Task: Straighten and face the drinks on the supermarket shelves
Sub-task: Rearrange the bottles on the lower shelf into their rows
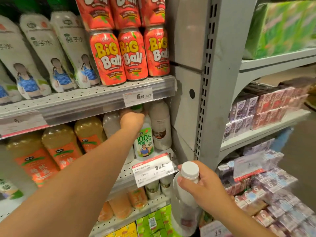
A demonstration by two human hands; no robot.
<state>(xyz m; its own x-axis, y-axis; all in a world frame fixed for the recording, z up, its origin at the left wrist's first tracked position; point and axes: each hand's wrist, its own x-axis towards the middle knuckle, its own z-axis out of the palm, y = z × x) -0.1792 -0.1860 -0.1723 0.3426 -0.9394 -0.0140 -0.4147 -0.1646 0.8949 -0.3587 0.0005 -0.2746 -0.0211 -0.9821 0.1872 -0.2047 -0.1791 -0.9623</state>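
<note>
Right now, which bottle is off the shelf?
The white-capped bottle gripped by the right hand. The left hand holds a green-capped bottle standing on the shelf.

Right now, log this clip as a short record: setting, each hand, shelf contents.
setting: supermarket drinks shelves
left hand: grips the neck of the coconut water bottle on the middle shelf
right hand: holds a white-capped bottle by its neck, off the shelf
upper shelf: red Big Ball cans, labels facing out
middle shelf, left: orange-labelled juice bottles
</note>
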